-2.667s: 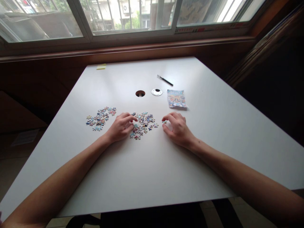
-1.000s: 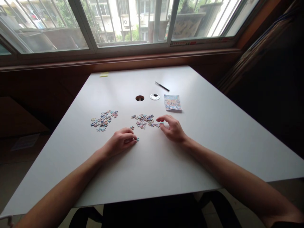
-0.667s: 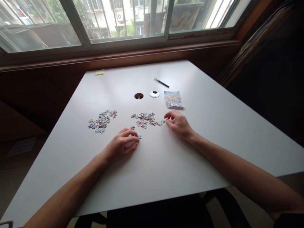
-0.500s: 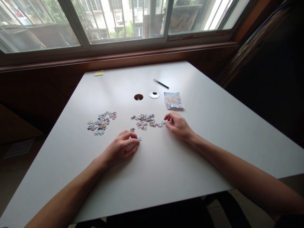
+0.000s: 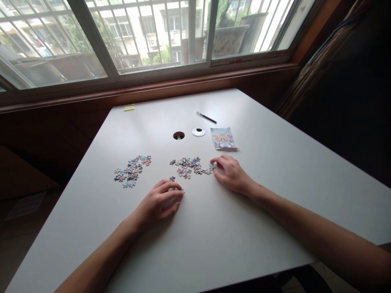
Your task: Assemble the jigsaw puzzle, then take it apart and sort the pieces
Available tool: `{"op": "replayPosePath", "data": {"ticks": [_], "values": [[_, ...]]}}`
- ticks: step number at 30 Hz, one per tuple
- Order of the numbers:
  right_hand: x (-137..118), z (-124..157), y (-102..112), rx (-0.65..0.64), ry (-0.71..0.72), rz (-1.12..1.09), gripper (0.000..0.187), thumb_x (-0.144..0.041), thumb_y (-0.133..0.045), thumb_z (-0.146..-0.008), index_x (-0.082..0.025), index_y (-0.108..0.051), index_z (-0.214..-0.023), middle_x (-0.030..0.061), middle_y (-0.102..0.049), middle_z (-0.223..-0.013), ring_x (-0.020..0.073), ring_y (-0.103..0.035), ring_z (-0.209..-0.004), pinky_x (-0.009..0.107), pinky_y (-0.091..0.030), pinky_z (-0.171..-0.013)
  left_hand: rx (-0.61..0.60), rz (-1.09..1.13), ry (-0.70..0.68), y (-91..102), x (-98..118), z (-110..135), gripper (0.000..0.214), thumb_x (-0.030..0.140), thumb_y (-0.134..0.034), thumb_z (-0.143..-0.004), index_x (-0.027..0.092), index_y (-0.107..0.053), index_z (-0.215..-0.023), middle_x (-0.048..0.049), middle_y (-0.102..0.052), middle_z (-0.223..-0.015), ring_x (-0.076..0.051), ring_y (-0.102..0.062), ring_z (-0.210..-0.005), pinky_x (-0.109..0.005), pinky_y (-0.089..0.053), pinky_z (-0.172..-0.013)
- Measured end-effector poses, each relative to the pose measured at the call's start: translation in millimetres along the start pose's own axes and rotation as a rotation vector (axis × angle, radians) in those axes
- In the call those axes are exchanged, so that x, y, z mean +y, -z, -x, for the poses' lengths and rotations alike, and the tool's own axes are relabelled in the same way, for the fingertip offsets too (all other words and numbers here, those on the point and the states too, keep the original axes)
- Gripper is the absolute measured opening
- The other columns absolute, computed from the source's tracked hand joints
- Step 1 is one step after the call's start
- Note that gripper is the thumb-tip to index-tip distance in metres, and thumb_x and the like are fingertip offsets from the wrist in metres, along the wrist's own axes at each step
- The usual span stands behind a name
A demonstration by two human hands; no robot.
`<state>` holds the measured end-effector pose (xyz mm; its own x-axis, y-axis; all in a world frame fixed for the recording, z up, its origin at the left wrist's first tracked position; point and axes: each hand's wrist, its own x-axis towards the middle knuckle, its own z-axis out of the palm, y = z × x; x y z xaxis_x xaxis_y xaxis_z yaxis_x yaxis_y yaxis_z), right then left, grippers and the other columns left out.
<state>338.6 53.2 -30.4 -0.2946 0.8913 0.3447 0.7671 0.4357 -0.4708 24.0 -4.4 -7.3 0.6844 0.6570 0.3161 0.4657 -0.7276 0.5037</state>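
Observation:
My left hand (image 5: 161,199) rests low over the white table, its fingers stretched forward and its thumb apart from them. Under its fingertips a light blue puzzle piece (image 5: 182,189) peeks out, mostly covered. A single jigsaw piece (image 5: 172,178) lies just beyond those fingers. Farther up is a loose pile of puzzle pieces (image 5: 187,165). At that pile's right end, my right hand (image 5: 230,173) has thumb and forefinger apart, around a light blue piece (image 5: 212,167); whether they touch it I cannot tell. Another pile of puzzle pieces (image 5: 131,171) lies to the left.
A creased picture sheet (image 5: 223,138) lies beyond my right hand. Farther back are a black pen (image 5: 207,117), a round metal cover (image 5: 198,132) and a hole (image 5: 179,136) in the table (image 5: 195,240). A yellow slip (image 5: 129,107) sits at the far edge, below the window.
The view has tilted up slightly, so everything sits lower. My left fingers have slid forward over the light blue piece. The right thumb and forefinger have spread a little.

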Motion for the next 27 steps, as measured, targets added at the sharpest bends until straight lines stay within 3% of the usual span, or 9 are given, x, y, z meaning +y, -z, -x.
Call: {"op": "replayPosePath", "data": {"ticks": [12, 27], "values": [[-3.6, -1.9, 4.7, -0.025, 0.024, -0.009, 0.012, -0.020, -0.055, -0.084, -0.019, -0.064, -0.092, 0.0044, -0.060, -0.078, 0.0218, -0.055, -0.077, 0.037, -0.043, -0.078, 0.001, 0.011, 0.021, 1.6, 1.0, -0.2, 0.028, 0.017, -0.060, -0.089, 0.026, -0.066, -0.114, -0.0092, -0.066, -0.120, -0.024, -0.058, -0.111, -0.044, -0.051, -0.100], [-4.4, -1.5, 5.6, -0.046, 0.016, 0.011, 0.012, -0.018, -0.056, -0.084, -0.020, -0.064, -0.092, 0.0040, -0.060, -0.079, 0.0221, -0.055, -0.079, 0.036, -0.042, -0.079, -0.019, 0.016, 0.033, 1.0, -0.3, 1.1, 0.028, 0.017, -0.059, -0.090, 0.026, -0.065, -0.116, -0.0082, -0.065, -0.122, -0.024, -0.055, -0.113, -0.043, -0.049, -0.102]]}}
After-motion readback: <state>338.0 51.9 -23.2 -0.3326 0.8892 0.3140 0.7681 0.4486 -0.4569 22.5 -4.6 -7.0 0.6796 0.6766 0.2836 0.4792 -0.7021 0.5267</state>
